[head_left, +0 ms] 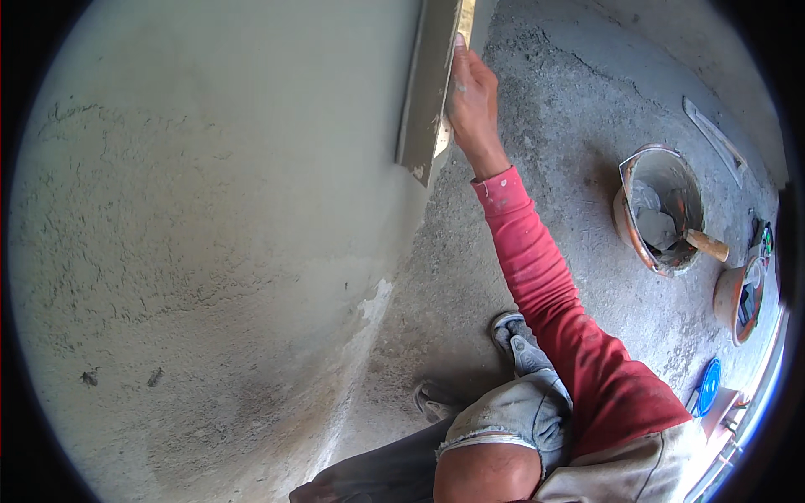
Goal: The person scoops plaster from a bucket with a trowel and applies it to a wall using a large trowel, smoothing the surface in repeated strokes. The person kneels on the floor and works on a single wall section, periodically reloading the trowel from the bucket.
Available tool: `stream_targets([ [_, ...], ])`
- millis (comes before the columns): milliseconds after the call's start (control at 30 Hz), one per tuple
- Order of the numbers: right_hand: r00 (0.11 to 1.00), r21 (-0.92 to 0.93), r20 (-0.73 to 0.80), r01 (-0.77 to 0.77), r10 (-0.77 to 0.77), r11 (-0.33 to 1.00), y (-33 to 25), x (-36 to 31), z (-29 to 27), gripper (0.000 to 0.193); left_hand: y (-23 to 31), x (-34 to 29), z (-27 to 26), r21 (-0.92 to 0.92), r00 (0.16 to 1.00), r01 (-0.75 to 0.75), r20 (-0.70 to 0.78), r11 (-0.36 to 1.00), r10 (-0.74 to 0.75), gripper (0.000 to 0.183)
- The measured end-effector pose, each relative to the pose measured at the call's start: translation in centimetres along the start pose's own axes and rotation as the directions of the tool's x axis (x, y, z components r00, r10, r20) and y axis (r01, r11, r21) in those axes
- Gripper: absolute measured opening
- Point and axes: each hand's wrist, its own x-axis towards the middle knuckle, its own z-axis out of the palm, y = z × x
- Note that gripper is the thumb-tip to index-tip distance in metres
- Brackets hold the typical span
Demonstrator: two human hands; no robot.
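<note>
My right hand (pixel 474 105), in a red sleeve, is closed around a long, flat plastering float (pixel 428 92) near the top of the view. Thumb and fingers wrap its right side. The float's grey face is smeared with mortar, and its far end runs out of the picture. It lies along the right edge of the plastered wall (pixel 277 151), touching or very close to the surface; which of the two I cannot tell. Around it the plaster looks smooth and damp, while lower left it is rough and pitted. My left hand does not show.
On the concrete floor (pixel 579 126) to the right stands a bucket (pixel 625 218) of mortar, a wooden-handled trowel (pixel 708 245) in it. Beyond are a second bucket (pixel 726 298) with tools, a blue lid (pixel 708 387) and a pale long tool (pixel 713 138). My shoes (pixel 507 331) are below.
</note>
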Motion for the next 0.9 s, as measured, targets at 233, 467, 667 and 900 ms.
stream_targets([
  [233,0.966,0.388,0.003,-0.238,0.257,0.891,1.7,-6.6,-5.0,0.051,0.9,0.2,0.2,0.018,1.0,-0.015,0.007,1.0,0.015,0.045],
  [467,0.836,0.034,-0.219,-0.51,0.504,0.86,17.0,-14.8,-3.9,0.07,0.9,-0.9,-0.7,0.061,0.999,0.043,-0.02,0.997,-0.042,0.047],
  [667,0.898,-0.135,-0.208,-0.418,0.387,0.898,5.9,-14.7,1.5,0.059,1.3,-1.0,0.0,0.045,0.999,0.043,-0.027,0.998,-0.042,0.047],
  [900,0.996,0.154,0.013,-0.087,0.086,0.984,-6.4,-14.8,4.1,0.041,0.4,0.0,-0.8,0.056,0.999,0.029,0.016,0.998,-0.03,0.039],
])
